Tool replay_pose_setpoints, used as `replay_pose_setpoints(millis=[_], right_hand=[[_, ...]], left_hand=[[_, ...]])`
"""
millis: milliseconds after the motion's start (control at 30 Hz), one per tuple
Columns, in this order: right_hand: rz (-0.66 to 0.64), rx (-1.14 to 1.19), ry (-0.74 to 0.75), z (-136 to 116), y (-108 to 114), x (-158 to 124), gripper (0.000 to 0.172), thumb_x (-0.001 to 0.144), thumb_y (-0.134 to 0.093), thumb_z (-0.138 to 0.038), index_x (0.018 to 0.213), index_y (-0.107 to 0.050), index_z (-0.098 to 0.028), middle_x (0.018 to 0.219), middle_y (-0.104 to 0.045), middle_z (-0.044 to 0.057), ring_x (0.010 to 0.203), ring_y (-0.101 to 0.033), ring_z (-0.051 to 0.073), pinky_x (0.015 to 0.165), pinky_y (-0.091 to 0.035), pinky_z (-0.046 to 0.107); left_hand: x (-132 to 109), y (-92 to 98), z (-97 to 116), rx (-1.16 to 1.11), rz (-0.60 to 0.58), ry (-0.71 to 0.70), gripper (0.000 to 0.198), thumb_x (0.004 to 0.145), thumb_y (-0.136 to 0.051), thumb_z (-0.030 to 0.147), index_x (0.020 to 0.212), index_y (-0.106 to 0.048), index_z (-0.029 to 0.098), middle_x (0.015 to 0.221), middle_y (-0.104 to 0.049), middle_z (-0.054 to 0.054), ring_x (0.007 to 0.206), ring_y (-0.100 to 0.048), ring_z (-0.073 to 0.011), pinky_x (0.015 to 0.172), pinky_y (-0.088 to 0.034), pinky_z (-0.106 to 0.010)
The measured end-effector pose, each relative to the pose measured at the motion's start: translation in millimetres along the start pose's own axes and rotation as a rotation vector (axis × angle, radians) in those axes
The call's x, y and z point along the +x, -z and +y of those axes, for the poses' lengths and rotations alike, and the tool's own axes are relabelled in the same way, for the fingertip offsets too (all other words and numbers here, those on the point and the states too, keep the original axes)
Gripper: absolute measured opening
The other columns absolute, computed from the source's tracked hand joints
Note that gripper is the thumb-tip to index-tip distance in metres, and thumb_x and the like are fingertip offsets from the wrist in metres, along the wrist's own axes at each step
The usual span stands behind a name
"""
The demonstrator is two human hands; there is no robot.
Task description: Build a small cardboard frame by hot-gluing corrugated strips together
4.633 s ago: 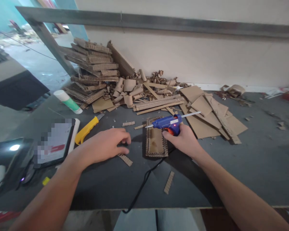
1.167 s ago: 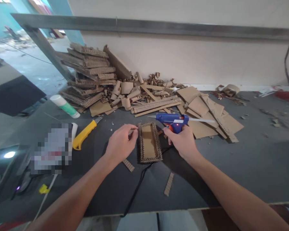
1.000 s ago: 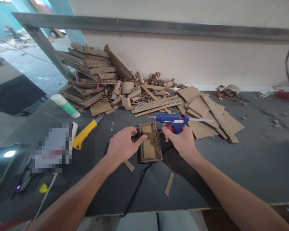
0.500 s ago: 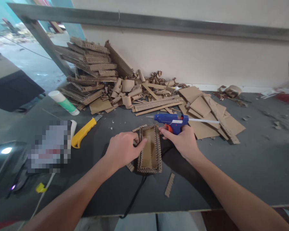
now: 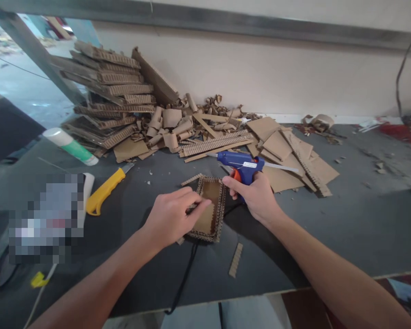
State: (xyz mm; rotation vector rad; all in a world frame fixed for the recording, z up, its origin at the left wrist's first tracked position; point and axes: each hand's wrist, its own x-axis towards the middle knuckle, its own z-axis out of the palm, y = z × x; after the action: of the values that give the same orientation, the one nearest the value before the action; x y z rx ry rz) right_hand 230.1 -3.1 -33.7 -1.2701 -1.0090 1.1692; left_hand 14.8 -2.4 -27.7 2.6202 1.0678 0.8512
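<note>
A small open cardboard box (image 5: 205,221) with layered corrugated walls lies on the dark table in front of me. My left hand (image 5: 174,212) is over its left wall, thumb and fingers drawn together in a pinch. What sits between those fingertips is hidden. My right hand (image 5: 255,194) grips a blue glue gun (image 5: 238,161) with an orange trigger, its nozzle pointing left and a clear glue stick out of the back. The right fingertips are close to the box's upper right corner. Short corrugated strips lie nearby, one beyond the box (image 5: 191,180) and another strip (image 5: 236,260) nearer me.
Stacked cardboard pieces (image 5: 119,89), curled scraps (image 5: 173,119) and flat sheets (image 5: 277,141) line the back by the wall. A yellow utility knife (image 5: 106,189), a glue-stick tube (image 5: 70,146) and a blurred-out device (image 5: 50,214) are at left. A black cord (image 5: 185,278) runs under the box.
The box has turned slightly, its near end swinging left. My left fingers have moved from its left side to over the wall and closed together. My view has shifted right.
</note>
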Motion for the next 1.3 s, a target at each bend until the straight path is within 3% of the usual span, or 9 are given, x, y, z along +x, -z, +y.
replay_pose_setpoints(millis=[133,233,333,533,700,833,1067,1200,1300], right_hand=[[-0.174,0.025,-0.060,-1,-2,-8,0.037,0.060,-0.091,-0.040,0.075,-0.066,-0.017,0.053,-0.059,-0.005,0.042,-0.049,0.008,0.042,-0.045,0.022],[-0.293,0.048,-0.103,1,-6,-16,0.038,0.057,-0.092,-0.040,0.071,-0.066,-0.017,0.055,-0.060,-0.004,0.044,-0.051,0.009,0.043,-0.047,0.022],[-0.332,0.105,-0.112,2,-10,-20,0.038,0.057,-0.093,-0.041,0.070,-0.065,-0.018,0.058,-0.060,-0.004,0.046,-0.051,0.008,0.044,-0.046,0.021],[-0.332,0.112,-0.104,1,-11,-20,0.038,0.056,-0.093,-0.039,0.070,-0.066,-0.017,0.061,-0.061,-0.003,0.048,-0.052,0.008,0.045,-0.046,0.021],[-0.346,0.086,-0.153,2,-9,-19,0.040,0.053,-0.095,-0.038,0.069,-0.064,-0.017,0.060,-0.061,-0.003,0.049,-0.053,0.009,0.046,-0.047,0.023],[-0.334,0.112,-0.160,3,-9,-18,0.040,0.053,-0.095,-0.036,0.069,-0.064,-0.017,0.060,-0.061,-0.003,0.048,-0.052,0.008,0.045,-0.046,0.022],[-0.338,0.114,-0.130,3,-10,-18,0.036,0.060,-0.092,-0.037,0.071,-0.064,-0.016,0.058,-0.059,-0.005,0.047,-0.052,0.008,0.045,-0.045,0.021],[-0.220,0.026,-0.062,2,-8,-15,0.035,0.074,-0.081,-0.047,0.074,-0.064,-0.016,0.059,-0.061,-0.003,0.045,-0.051,0.008,0.043,-0.046,0.021],[-0.079,-0.098,-0.036,3,-5,-11,0.037,0.080,-0.074,-0.051,0.074,-0.065,-0.015,0.064,-0.066,0.001,0.044,-0.054,0.008,0.041,-0.048,0.021]], left_hand=[[2,-1.2,7,-0.136,0.162,-0.020,0.012,0.090,-0.070,0.027,0.096,-0.069,0.016,0.078,-0.068,-0.002,0.057,-0.059,-0.0091,0.054,-0.044,-0.021],[4,-0.7,12,-0.261,0.215,-0.063,0.012,0.086,-0.074,0.018,0.097,-0.070,0.018,0.077,-0.067,0.000,0.061,-0.059,-0.0086,0.059,-0.046,-0.019],[4,0.7,17,-0.350,0.237,-0.041,0.012,0.082,-0.077,0.014,0.091,-0.071,0.019,0.074,-0.065,0.001,0.062,-0.059,-0.0085,0.059,-0.046,-0.019],[6,5.1,21,-0.463,0.170,0.093,0.010,0.081,-0.078,0.013,0.081,-0.069,0.019,0.071,-0.065,0.003,0.058,-0.056,-0.0068,0.054,-0.042,-0.017],[7,6.5,19,-0.520,0.116,0.088,0.016,0.080,-0.078,0.012,0.074,-0.064,0.018,0.069,-0.064,0.004,0.057,-0.055,-0.0063,0.054,-0.041,-0.016],[7,3.9,17,-0.524,0.142,0.104,0.013,0.080,-0.078,0.014,0.075,-0.067,0.018,0.069,-0.064,0.003,0.059,-0.056,-0.0071,0.056,-0.042,-0.017],[7,6.7,17,-0.483,0.122,0.161,0.011,0.081,-0.078,0.022,0.076,-0.068,0.020,0.071,-0.067,0.003,0.063,-0.059,-0.0093,0.061,-0.044,-0.019],[8,14.5,1,-0.287,0.182,0.383,0.017,0.089,-0.069,0.034,0.081,-0.070,0.020,0.073,-0.067,0.001,0.061,-0.057,-0.0112,0.059,-0.042,-0.022],[7,19.3,-18,-0.099,0.238,0.549,0.032,0.096,-0.055,0.045,0.094,-0.072,0.019,0.060,-0.057,0.002,0.053,-0.050,-0.0129,0.053,-0.036,-0.025]])
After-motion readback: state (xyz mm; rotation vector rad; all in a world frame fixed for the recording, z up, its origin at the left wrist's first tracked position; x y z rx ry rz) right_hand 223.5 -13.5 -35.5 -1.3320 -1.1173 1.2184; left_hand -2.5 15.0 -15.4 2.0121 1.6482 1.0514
